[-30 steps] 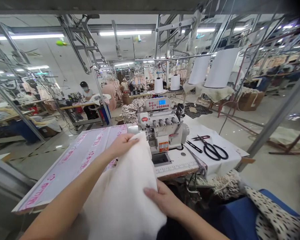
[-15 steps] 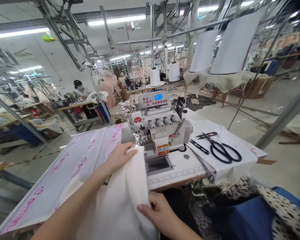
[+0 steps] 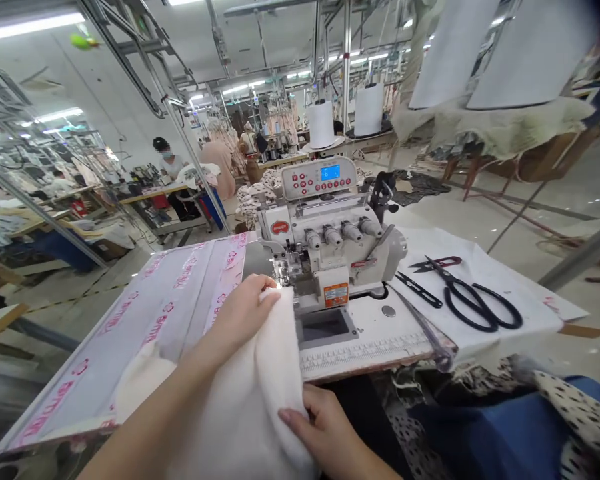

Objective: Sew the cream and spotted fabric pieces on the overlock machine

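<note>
A thick white fleece fabric [image 3: 245,400] lies bunched under my hands, its top edge just in front of the presser foot of a white overlock sewing machine [image 3: 325,247]. My left hand [image 3: 243,310] presses on the fabric beside the needle area, fingers curled over the fold. My right hand [image 3: 315,417] pinches the fabric's right edge near the machine bed's front. The feed area under the fabric is hidden.
Black-handled scissors [image 3: 473,300] and thread snips [image 3: 419,290] lie on white paper right of the machine. A pink-printed plastic sheet [image 3: 145,333] covers the table's left. Spotted fabric [image 3: 580,407] sits lower right. A co-worker [image 3: 167,160] sits at a distant table.
My head has tilted down and the machine looks larger. The fabric's top edge now sits closer to the presser foot, with both hands still on it.
</note>
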A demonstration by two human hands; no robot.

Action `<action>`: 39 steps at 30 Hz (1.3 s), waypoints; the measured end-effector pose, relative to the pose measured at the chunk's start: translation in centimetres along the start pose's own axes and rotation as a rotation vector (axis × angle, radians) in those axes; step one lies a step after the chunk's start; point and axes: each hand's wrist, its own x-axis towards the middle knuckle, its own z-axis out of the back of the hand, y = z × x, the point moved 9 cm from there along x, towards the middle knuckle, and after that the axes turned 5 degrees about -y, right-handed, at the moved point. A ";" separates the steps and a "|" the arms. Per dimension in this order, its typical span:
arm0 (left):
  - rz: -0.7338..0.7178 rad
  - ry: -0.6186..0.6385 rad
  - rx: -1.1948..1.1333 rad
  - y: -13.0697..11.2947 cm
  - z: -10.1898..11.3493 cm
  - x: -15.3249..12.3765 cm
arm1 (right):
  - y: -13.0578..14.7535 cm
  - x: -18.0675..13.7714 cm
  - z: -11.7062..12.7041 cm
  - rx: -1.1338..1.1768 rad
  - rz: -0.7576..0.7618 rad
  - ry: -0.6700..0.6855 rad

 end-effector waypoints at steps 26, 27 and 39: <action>0.068 -0.075 -0.037 0.7 -0.1 0.9 | 5.8 12.2 9.9 -0.335 0.007 -0.372; 0.071 -0.075 -0.028 0.7 -0.1 1.0 | 6.0 12.2 9.9 -0.372 0.014 -0.394; 0.047 -0.036 -0.043 0.7 -0.4 2.3 | 6.1 10.5 9.6 -0.456 0.075 -0.522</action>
